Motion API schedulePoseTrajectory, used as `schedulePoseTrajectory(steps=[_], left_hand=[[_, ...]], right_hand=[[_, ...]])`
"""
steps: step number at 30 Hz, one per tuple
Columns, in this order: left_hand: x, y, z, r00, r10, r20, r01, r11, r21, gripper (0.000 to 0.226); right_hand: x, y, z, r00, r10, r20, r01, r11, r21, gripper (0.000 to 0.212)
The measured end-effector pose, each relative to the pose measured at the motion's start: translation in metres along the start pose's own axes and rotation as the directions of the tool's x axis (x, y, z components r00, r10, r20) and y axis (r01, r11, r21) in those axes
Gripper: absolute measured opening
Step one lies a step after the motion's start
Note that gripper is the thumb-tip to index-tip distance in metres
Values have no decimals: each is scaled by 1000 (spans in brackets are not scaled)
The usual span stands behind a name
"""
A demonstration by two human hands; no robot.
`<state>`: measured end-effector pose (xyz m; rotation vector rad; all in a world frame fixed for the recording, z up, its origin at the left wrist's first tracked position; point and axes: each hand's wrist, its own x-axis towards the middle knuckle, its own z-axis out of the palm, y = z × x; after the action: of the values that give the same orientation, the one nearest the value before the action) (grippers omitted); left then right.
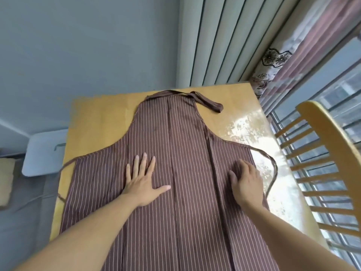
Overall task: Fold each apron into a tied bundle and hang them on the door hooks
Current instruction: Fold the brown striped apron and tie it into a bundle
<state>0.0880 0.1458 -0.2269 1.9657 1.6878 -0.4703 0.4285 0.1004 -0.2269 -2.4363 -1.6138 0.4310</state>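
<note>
**Inspector:** Report the apron's position.

**Operator:** From my feed, the brown striped apron (175, 153) lies spread flat on the wooden table (101, 118), bib toward 12 o'clock, skirt running off the near edge at 6. Its neck strap (207, 101) is bunched at the bib's 1 o'clock corner. One waist tie (273, 173) loops over the tabletop at 3 o'clock; the other tie (64, 169) trails at 9.

**Inspector:** Hands?

**Operator:** The left hand (142, 182) rests palm-down on the cloth, fingers straight and spread, holding nothing. The right hand (246, 184) lies on the apron's right part; its fingertips curl against the fabric (whether they pinch it, I cannot tell).

**Inspector:** Surroundings, obstructions?

**Operator:** A wooden chair (324, 153) stands close against the table at 3 o'clock, before a window (336, 90). Curtains (293, 61) hang at 1 o'clock. A pale stool (45, 151) sits just beside the table at 9.
</note>
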Motion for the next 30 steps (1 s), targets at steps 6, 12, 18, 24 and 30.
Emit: schedulePoseTrajectory(steps=[6, 12, 18, 24, 30], left_hand=[[-28, 3, 20, 927, 115, -357, -136, 990, -33, 99], [-98, -4, 63, 922, 379, -76, -383, 923, -42, 88], [-129, -12, 39, 976, 211, -52, -208, 840, -501, 66], [-145, -81, 5, 994, -71, 86, 109, 436, -893, 44], [-149, -183, -13, 951, -251, 183, 203, 58, -977, 32]], right_hand=[[-102, 39, -26, 964, 250, 96, -234, 961, -147, 62], [-142, 41, -53, 740, 592, 318, -622, 783, -10, 65], [-141, -52, -99, 861, 387, 330, -498, 770, 398, 17], [-185, -217, -112, 916, -25, 400, -215, 813, 542, 23], [-241, -321, -3, 773, -258, 580, 116, 956, 270, 32]])
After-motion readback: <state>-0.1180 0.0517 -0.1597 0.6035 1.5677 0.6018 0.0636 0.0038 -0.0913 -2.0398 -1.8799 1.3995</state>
